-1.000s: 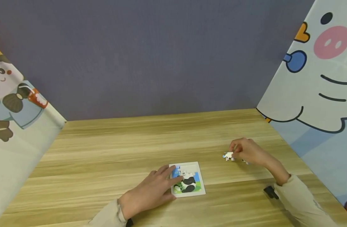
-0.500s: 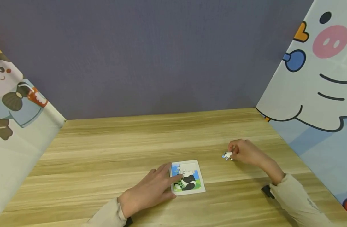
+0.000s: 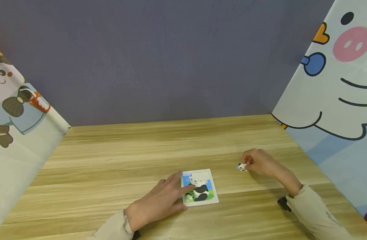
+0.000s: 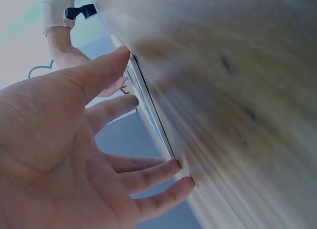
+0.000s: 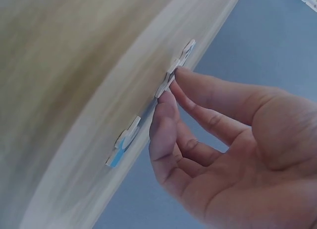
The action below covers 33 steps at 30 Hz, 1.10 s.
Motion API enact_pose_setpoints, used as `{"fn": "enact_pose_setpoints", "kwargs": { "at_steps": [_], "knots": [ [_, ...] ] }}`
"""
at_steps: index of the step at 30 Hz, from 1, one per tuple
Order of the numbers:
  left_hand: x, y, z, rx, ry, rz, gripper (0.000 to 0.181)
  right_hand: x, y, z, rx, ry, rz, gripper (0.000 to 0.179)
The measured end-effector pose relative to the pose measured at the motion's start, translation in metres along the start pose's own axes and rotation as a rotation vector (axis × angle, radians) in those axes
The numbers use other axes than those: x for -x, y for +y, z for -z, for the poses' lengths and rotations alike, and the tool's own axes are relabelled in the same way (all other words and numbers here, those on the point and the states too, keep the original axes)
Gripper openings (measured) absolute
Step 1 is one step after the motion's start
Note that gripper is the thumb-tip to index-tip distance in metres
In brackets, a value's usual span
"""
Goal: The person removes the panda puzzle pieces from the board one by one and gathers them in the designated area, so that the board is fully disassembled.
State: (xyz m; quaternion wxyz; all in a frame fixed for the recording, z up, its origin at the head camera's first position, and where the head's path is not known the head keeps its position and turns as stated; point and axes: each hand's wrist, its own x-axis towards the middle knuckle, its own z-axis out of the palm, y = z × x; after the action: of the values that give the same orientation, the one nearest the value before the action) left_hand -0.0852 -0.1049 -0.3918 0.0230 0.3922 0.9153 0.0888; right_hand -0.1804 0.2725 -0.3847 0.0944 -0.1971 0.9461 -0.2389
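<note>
A small square panda jigsaw puzzle in a white frame (image 3: 214, 189) lies on the table, a pale unfilled patch at its top. My left hand (image 3: 160, 201) rests at its left side. Its extended fingers and thumb touch the frame's edges, and one finger lies across the picture. To the right of the puzzle, my right hand (image 3: 261, 162) pinches a white, black and blue puzzle piece (image 3: 241, 167) between thumb and fingers, close to the tabletop. In the right wrist view, a second puzzle piece (image 5: 124, 142) with a blue part lies flat beside that hand.
The wood-grain table (image 3: 126, 153) meets a dark grey wall panel (image 3: 171, 66) at the back. Cartoon-printed panels stand on both sides, the right panel (image 3: 330, 100) near my right forearm.
The pinched piece has turned a little, and my right hand has shifted slightly. The other piece, seen earlier under the right hand, is hidden in the head view. My left hand stays put.
</note>
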Motion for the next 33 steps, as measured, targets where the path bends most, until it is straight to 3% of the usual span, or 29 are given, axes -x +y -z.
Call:
{"fn": "enact_pose_setpoints", "kwargs": {
  "at_steps": [9,15,19,33],
  "knots": [
    [0.000,-0.002,0.001,-0.042,-0.002,-0.023,0.054,0.002,-0.001,0.003,0.015,0.029,0.010,0.011],
    [0.000,0.000,0.005,-0.036,-0.007,-0.008,0.053,0.000,-0.011,0.003,0.075,0.117,0.086,0.004],
    [-0.001,0.000,0.005,-0.034,-0.004,-0.004,0.054,-0.001,-0.024,-0.001,0.045,0.137,0.127,0.004],
    [-0.001,0.001,0.002,-0.008,-0.001,0.006,0.054,-0.014,-0.081,-0.022,-0.027,0.048,0.181,0.008]
  ]
}}
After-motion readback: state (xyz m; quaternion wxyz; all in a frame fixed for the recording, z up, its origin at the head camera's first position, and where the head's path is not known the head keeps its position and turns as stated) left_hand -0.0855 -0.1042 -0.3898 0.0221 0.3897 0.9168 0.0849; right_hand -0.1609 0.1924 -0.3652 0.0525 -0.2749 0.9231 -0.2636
